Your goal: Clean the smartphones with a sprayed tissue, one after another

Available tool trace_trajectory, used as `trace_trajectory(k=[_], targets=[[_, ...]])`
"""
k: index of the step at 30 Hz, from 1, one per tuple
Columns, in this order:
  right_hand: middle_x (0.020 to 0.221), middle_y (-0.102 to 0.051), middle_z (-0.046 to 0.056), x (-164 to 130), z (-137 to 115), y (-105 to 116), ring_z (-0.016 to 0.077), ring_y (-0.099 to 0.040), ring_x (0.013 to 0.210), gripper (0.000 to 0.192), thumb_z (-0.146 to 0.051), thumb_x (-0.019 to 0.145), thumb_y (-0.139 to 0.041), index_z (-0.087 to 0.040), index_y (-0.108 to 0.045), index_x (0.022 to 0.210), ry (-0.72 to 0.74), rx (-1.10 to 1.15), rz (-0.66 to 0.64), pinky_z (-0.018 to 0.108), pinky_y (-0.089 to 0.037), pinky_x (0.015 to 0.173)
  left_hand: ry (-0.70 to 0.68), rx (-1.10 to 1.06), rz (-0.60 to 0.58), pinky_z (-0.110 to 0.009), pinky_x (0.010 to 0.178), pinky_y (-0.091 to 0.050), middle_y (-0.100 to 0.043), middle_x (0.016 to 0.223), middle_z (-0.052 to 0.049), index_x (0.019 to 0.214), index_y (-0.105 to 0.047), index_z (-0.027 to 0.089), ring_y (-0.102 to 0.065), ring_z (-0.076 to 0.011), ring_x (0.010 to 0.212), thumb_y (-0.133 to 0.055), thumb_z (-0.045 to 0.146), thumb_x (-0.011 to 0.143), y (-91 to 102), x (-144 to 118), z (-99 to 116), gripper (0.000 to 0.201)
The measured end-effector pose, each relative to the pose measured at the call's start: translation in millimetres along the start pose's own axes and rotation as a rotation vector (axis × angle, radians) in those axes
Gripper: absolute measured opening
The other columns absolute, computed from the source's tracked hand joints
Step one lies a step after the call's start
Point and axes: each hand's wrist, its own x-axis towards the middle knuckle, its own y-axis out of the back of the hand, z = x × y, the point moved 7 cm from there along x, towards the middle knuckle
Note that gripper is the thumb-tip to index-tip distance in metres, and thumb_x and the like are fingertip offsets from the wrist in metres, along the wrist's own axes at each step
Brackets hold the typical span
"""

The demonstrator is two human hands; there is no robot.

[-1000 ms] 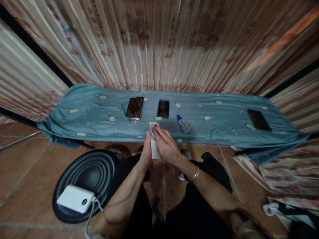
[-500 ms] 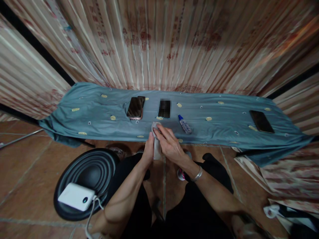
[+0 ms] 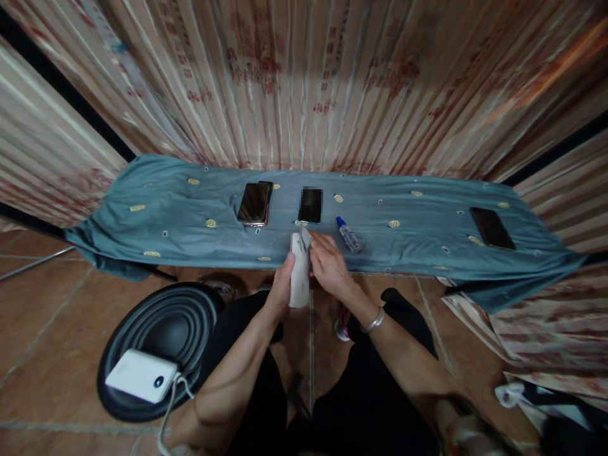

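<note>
Both forearms reach forward from the bottom of the view and meet near the middle. The left hand (image 3: 281, 289) is curled with its fingers wrapped in a closed grip, thumb side up. The right hand (image 3: 327, 266) sits just beside it, palm down, its fingers bent and pinched together at the tips. A metal bangle circles the right wrist. Both arms are bare.

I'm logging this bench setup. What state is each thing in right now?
White phone: upright, gripped by left hand.
Small cloth: pinched by right hand against the phone's top.
Spray bottle: lying down, capped.
Three dark phones: flat, screens dark.
White power bank: cable attached.
</note>
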Motion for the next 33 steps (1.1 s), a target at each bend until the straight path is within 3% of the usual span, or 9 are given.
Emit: trace_trajectory(k=[4, 8, 12, 19, 29, 33], targets=[[0.131, -0.065, 0.016, -5.1, 14.8, -3.3, 0.0287, -0.058, 0.121, 0.042, -0.016, 0.097, -0.035, -0.014, -0.062, 0.129, -0.074, 0.008, -0.012, 0.050, -0.050, 0.103, 0.086, -0.031, 0.059, -0.035, 0.099, -0.053, -0.078, 0.102, -0.011, 0.123, -0.067, 0.010, -0.072, -0.0259, 0.105, -0.047, 0.042, 0.097, -10.8, -8.7, 7.9, 0.045], [0.132, -0.065, 0.014, -7.1, 16.1, -7.0, 0.0262, -0.059, 0.123, 0.042, -0.017, 0.098, -0.035, -0.017, -0.061, 0.131, -0.087, 0.030, -0.018, 0.047, -0.050, 0.105, 0.101, -0.147, 0.067, -0.036, 0.104, -0.051, -0.078, 0.106, -0.011, 0.125, -0.065, 0.009, -0.070, -0.0252, 0.110, -0.042, 0.039, 0.100, -19.1, -13.7, 15.9, 0.045], [0.132, -0.066, 0.013, -7.9, 12.4, -9.4, 0.0245, -0.060, 0.122, 0.042, -0.017, 0.097, -0.036, -0.018, -0.059, 0.133, -0.089, 0.052, -0.009, 0.046, -0.049, 0.106, 0.071, -0.186, 0.102, -0.034, 0.108, -0.047, -0.077, 0.108, -0.011, 0.124, -0.065, 0.008, -0.068, -0.0242, 0.114, -0.043, 0.038, 0.099, -15.2, -13.3, 19.0, 0.045], [0.129, -0.067, 0.014, -14.7, -2.2, -12.5, 0.0253, -0.063, 0.119, 0.040, -0.019, 0.098, -0.037, -0.016, -0.061, 0.130, -0.053, 0.078, -0.063, 0.046, -0.051, 0.105, 0.017, -0.223, 0.062, -0.034, 0.105, -0.049, -0.078, 0.104, -0.013, 0.120, -0.067, 0.007, -0.070, -0.0255, 0.111, -0.040, 0.046, 0.099, -12.3, -5.4, 25.0, 0.052], [0.113, -0.073, 0.008, -37.7, -29.2, -0.7, 0.0215, -0.069, 0.102, 0.035, -0.017, 0.099, -0.041, -0.022, -0.065, 0.124, -0.030, 0.200, -0.194, 0.037, -0.057, 0.090, 0.070, -0.181, 0.063, -0.027, 0.068, -0.056, -0.078, 0.089, -0.011, 0.126, -0.065, 0.009, -0.072, -0.0184, 0.072, -0.033, 0.057, 0.098, -1.0, 0.4, 33.4, 0.064], [0.111, -0.074, 0.008, -42.3, -29.5, 4.3, 0.0205, -0.068, 0.097, 0.029, -0.021, 0.100, -0.046, -0.021, -0.068, 0.119, 0.013, 0.179, -0.211, 0.037, -0.058, 0.086, 0.082, -0.178, 0.065, -0.026, 0.064, -0.055, -0.078, 0.087, -0.011, 0.124, -0.066, 0.007, -0.070, -0.0167, 0.066, -0.031, 0.056, 0.098, -1.9, 1.2, 33.5, 0.064]])
